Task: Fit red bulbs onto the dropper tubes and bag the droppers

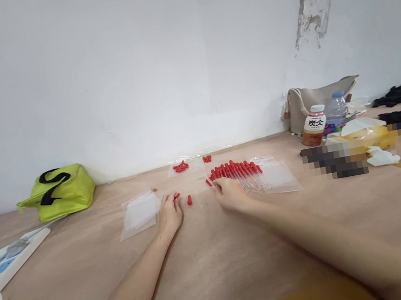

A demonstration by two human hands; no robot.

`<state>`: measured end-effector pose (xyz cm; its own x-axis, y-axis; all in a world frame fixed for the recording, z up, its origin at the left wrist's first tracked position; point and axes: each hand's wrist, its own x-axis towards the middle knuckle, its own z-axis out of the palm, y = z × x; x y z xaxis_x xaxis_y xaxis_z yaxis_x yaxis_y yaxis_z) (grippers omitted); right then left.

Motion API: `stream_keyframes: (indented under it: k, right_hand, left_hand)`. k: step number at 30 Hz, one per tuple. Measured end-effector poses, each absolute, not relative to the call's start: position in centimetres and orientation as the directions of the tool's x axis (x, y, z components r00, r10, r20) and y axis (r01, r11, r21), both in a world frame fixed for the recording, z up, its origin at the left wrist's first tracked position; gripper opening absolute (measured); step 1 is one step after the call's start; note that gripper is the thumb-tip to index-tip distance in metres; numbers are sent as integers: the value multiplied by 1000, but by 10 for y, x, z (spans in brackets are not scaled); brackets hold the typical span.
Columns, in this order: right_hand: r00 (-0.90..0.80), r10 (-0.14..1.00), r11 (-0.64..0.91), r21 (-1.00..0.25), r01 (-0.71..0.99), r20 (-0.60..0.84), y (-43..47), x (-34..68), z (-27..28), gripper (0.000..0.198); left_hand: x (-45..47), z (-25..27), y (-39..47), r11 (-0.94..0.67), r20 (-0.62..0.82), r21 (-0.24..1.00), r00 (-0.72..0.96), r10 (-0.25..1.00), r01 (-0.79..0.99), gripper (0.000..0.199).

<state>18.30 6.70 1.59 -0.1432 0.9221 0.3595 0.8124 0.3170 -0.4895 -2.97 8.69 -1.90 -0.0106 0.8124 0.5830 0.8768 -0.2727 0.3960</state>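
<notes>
My left hand [171, 213] is closed, its thumb and fingers pinching a small red rubber bulb [177, 195]. Just to its right a loose red bulb [189, 200] lies on the table. My right hand [230, 192] has its fingers closed on a thin dropper with a red tip [209, 182]; much of the dropper is hidden by the hand. Beside and behind that hand lies a row of clear glass droppers with red bulbs [240, 168], resting partly on a clear plastic bag [285, 179]. A stack of clear zip bags [139, 212] is next to my left hand.
Along the wall lie more red bulbs [180, 166] on clear plastic. A yellow-green pouch [66, 191] and a power strip [15, 265] are at left. At right stand a brown-drink bottle [314, 127], a clear bottle [336, 110] and a grey bag [320, 92].
</notes>
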Motion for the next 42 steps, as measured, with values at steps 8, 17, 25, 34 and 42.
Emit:
stream_keyframes:
  k: [8,17,25,34,42]
  right_hand:
    - [-244,719,596,-398,697,650,43,247,-16,17]
    - [-434,617,746,-314,587,657,21,234,-17,14]
    - [-516,592,772,-250,585,619,18,234,-17,16]
    - [-534,602,767,-244,594,593,15,231,-16,17]
    - [-567,616,780,-322,536,547,19,231,-16,15]
  left_hand:
    - [-14,-9,61,-457,683,388,83,726,800,18]
    - [11,-9,5,-658,503,362,456,734,660,12]
    - [12,-12,11,-662,511,349,458,728,663,13]
    - [16,-10,8,-615,480,522,392,784,591,14]
    - [15,-14,14,-586,460,601,365,810,544,15]
